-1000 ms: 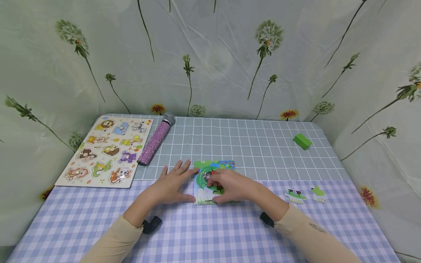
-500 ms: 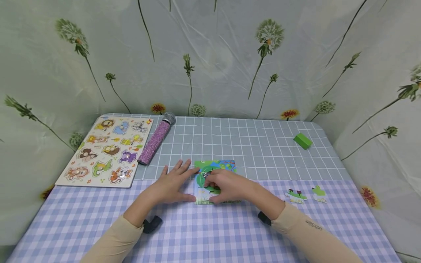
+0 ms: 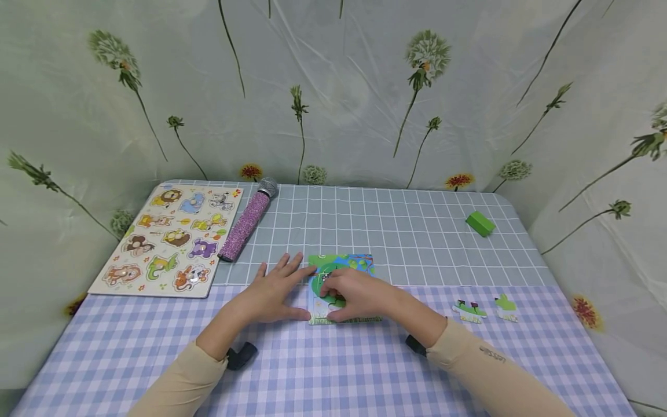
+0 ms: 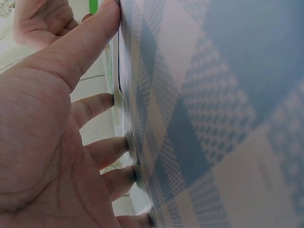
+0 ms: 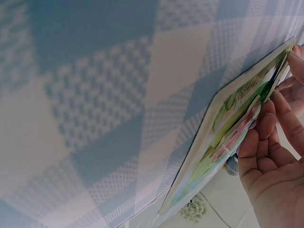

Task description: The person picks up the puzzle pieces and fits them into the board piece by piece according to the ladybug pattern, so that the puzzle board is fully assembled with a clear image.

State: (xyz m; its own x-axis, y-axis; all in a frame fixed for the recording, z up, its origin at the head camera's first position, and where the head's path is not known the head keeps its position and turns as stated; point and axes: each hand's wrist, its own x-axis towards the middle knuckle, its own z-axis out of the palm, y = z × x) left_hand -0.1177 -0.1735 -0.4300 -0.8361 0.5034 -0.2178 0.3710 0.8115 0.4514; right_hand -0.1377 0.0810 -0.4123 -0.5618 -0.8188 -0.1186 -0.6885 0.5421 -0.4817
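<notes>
A small picture puzzle board (image 3: 359, 263), green and blue with grass along its front edge, lies flat in front of me. My left hand (image 3: 273, 295) is spread along its left side, with the thumb and index fingertip at the board's edge. Over the board's middle, my right hand (image 3: 362, 292) has its fingers curled, pinching a green puzzle piece (image 3: 339, 302) that the hand mostly covers. In the right wrist view, the right fingers (image 5: 249, 142) are down at the raised pieces on the board. Two loose puzzle pieces, one with dark feet (image 3: 469, 311) and one leaf-green (image 3: 505, 308), lie to the right.
An animal peg puzzle board (image 3: 203, 263) lies at the left, with a pink glittery microphone (image 3: 247, 223) beside it. A green block (image 3: 480, 224) sits at the back right. A floral curtain (image 3: 354, 104) hangs behind the checked tablecloth (image 3: 333, 370).
My right hand has shifted slightly left across the puzzle board, its fingers still curled. The left hand has stayed in place.
</notes>
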